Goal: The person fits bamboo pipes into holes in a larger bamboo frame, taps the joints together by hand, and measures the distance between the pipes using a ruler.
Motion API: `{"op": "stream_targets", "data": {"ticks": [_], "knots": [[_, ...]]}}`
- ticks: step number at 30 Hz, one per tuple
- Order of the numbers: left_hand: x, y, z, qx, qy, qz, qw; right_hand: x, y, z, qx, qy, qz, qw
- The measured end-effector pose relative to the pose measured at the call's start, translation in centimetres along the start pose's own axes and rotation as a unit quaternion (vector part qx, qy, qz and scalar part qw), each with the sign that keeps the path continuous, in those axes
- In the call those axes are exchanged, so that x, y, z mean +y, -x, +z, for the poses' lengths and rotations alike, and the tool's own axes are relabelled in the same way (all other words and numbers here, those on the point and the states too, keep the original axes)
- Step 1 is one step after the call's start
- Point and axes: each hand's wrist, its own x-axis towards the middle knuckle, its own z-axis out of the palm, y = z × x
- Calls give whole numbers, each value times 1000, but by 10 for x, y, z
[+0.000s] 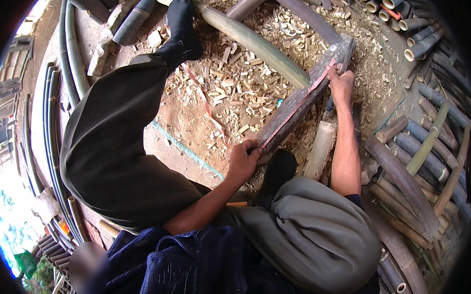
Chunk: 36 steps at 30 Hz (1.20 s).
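Note:
A pink-red measuring tape (293, 111) is pulled straight along the top of a dark, weathered beam (278, 120). At the beam's near end my left hand (244, 160) pinches the tape between thumb and fingers. My right hand (342, 84) is closed on the tape near the far end. The loose tail of the tape hangs from the left hand to the ground, left of the beam. A dark, narrow, pointed piece (349, 53) shows just beyond my right hand; I cannot tell whether the hand touches it. A thick greenish bamboo pole (255, 45) meets the beam's left side.
Wood chips and shavings (233, 84) cover the ground ahead. Piled bamboo lengths (430, 150) lie on the right, with cut bamboo ends (409, 23) at the far right. Long poles (50, 107) run along the left. My feet (180, 26) flank the work; a short pale log (320, 149) stands by my right forearm.

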Motion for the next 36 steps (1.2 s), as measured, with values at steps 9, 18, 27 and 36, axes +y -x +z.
{"op": "stream_targets", "data": {"ticks": [9,18,27,36], "knots": [[5,4,1,-10,49,-34,998,9,-4,0,-9,1,-12,1000],[11,4,-1,0,20,-30,999,9,-11,1,-7,32,18,999],[57,-1,-3,105,-135,187,967,29,-31,-12,31,103,99,989],[196,-192,84,-58,-208,259,941,-12,-17,-19,7,98,70,993]]}}
